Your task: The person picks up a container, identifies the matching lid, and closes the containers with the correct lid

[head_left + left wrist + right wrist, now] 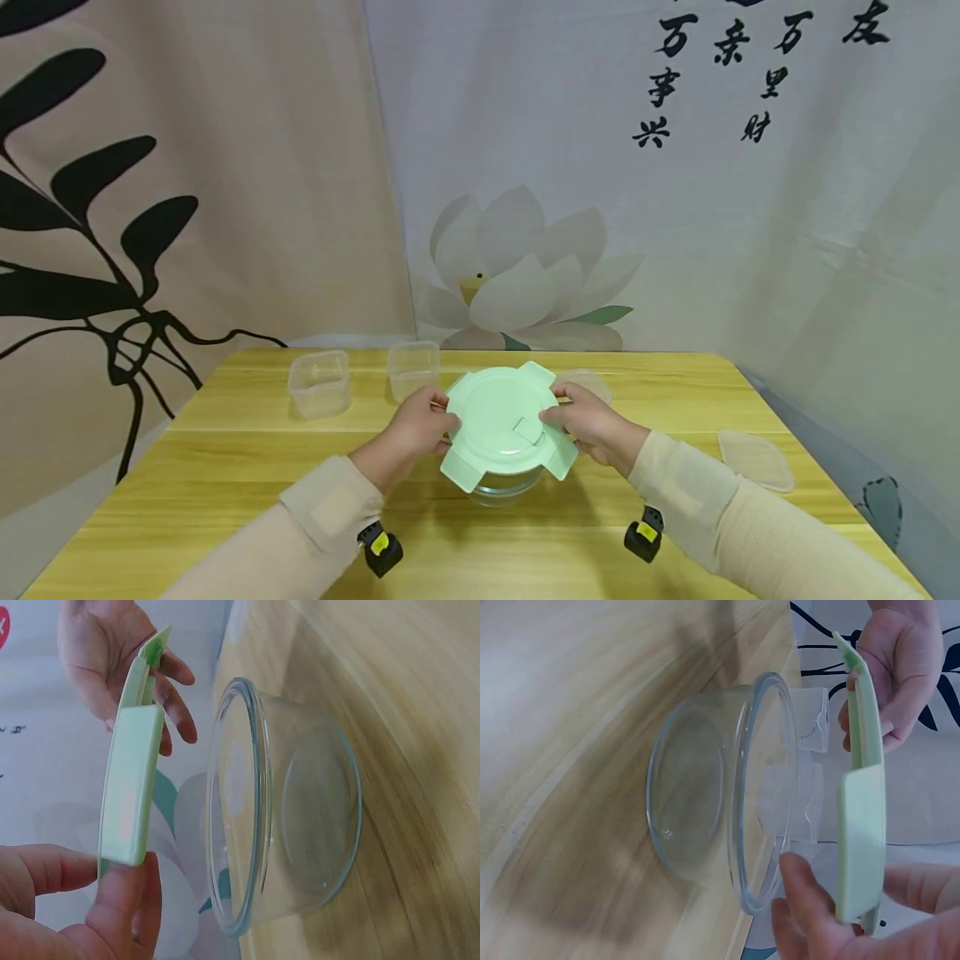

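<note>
A round mint-green lid [495, 417] with flap clips is held up between both hands. My left hand [415, 427] pinches its left edge, thumb on top and fingers below, as the left wrist view shows. On the opposite edge, my right hand [598, 423] grips the lid with the thumb above and fingers beneath. Under it a round clear glass bowl [315, 810] stands upright on the table, nothing visible inside. A gap shows between the lid and the bowl's rim in both wrist views. From the head, the lid hides most of the bowl [504, 492].
Two clear plastic containers [320, 387] [413, 367] stand at the back left of the wooden table [247, 467]. One translucent lid [585, 383] lies behind my right hand, another [756, 460] near the right edge. A printed curtain [525, 167] hangs behind.
</note>
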The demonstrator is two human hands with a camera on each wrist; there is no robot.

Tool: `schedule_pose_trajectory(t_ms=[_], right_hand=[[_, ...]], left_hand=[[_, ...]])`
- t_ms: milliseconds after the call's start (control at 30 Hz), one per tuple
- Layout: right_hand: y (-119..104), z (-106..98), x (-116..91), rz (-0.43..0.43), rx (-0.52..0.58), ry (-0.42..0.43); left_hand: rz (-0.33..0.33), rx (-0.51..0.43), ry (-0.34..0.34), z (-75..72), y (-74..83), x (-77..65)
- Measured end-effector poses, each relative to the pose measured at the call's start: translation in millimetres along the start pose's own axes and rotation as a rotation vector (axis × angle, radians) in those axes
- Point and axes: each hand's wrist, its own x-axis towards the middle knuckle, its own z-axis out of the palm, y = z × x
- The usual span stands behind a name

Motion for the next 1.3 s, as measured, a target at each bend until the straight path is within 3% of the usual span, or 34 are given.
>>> schedule_pose_trajectory(t_ms=[167, 433, 1300], right_hand=[[2.6, -0.5, -1.3, 0.013, -0.009, 0.008], [5.1, -0.1, -0.4, 0.007, -0.016, 0.012], [24.6, 9.4, 5.4, 0.054, -0.04, 0.007]], left_hand=[[0.029, 0.044, 0.007, 3.7, 3.1, -2.2], [0.102, 0.236, 0.059, 5.1, 2.3, -5.7], [0.099, 0.305, 0.034, 5.3, -14.6, -8.2]])
